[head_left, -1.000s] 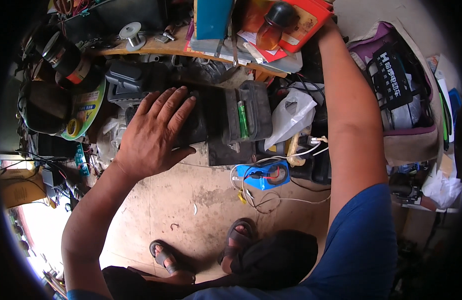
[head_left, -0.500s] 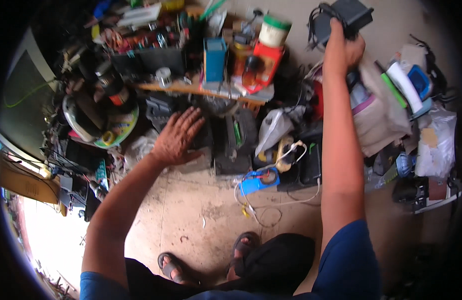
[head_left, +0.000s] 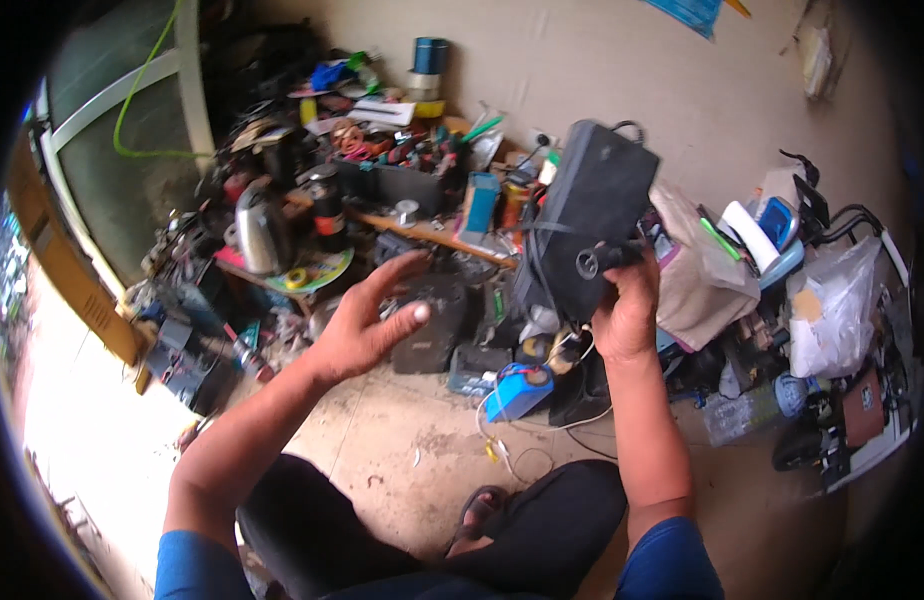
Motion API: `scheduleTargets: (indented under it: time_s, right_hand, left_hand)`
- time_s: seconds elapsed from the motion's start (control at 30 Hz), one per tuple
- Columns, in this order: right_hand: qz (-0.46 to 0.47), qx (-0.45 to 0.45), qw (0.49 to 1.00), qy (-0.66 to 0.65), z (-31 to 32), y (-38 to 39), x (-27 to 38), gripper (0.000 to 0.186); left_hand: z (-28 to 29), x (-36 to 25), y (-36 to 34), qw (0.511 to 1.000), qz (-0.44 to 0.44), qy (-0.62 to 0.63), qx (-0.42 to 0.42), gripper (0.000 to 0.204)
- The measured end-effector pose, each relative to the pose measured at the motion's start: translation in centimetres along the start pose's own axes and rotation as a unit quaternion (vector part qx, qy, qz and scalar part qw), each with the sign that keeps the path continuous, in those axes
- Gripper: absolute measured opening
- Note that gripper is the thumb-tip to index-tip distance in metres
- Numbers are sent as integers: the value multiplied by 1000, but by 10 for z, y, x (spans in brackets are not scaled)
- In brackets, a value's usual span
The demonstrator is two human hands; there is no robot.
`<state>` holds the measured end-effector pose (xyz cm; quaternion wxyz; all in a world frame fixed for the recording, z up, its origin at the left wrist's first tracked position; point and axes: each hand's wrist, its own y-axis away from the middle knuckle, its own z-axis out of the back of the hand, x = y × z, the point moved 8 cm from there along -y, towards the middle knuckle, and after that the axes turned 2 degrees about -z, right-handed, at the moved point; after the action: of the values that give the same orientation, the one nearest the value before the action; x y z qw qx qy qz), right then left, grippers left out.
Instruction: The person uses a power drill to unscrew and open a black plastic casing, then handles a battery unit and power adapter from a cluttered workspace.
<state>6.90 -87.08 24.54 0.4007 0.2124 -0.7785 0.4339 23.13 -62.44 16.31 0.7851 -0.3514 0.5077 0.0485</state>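
Note:
A black box-shaped charger (head_left: 602,180) with a cord bundled round it is in my right hand (head_left: 627,322), held up in front of me. Its round plug (head_left: 589,263) sticks out near my fingers, which wrap partly behind the box and out of sight. My left hand (head_left: 365,322) hovers to the left, thumb and fingers apart, holding nothing. Below and behind the left hand stands a dark, dusty box (head_left: 427,335) on the floor. A blue block-shaped pack (head_left: 519,392) with wires lies on the floor between my two arms.
A cluttered shelf (head_left: 422,226) carries tools and small boxes along the wall. At the left are a steel kettle (head_left: 260,228) and a dark bottle (head_left: 328,210). On the right are a beige cloth bag (head_left: 717,290) and a clear plastic bag (head_left: 832,320). White cables (head_left: 487,420) trail across the floor.
My right hand has brought the charger down and nearer. The left hand has turned over, its thumb now raised. The view has tilted up, showing more of the wall.

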Motion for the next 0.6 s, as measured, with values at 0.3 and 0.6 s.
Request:
scheduleTargets:
  time_s: [0.3, 0.6]
  right_hand:
    - [-292, 239, 926, 11, -115, 115, -126, 61]
    - [-360, 260, 896, -1, -133, 145, -178, 48]
  left_hand:
    - [0, -4, 98, 927, 161, 326, -97, 59]
    - [19, 43, 139, 885, 239, 358, -175, 49]
